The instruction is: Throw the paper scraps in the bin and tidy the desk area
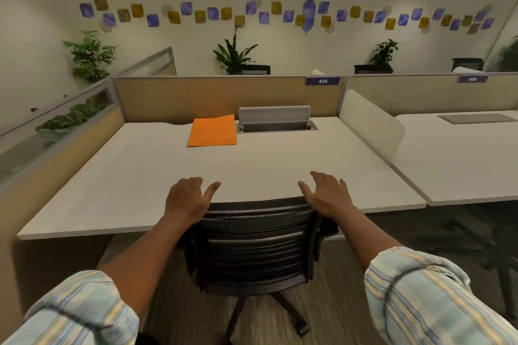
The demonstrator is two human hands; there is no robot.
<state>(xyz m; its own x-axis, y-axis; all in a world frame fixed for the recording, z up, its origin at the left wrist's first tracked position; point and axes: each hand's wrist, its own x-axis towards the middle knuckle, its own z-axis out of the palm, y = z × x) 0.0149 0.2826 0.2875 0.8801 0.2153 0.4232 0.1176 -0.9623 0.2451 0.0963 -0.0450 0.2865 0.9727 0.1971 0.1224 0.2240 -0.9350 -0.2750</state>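
A black mesh office chair [256,244] stands pushed against the front edge of the white desk [145,176]. My left hand [187,200] hovers at the chair back's top left corner, fingers apart, holding nothing. My right hand [328,194] is at the top right corner, fingers spread, its palm close to or touching the chair's rim. An orange folder [212,131] lies flat at the back middle of the desk. No paper scraps and no bin are in view.
An open grey cable hatch [276,120] sits beside the folder at the desk's back. Tan partitions [196,95] enclose the back and left. A white divider [372,126] separates a neighbouring desk [462,165] on the right. Potted plants stand behind.
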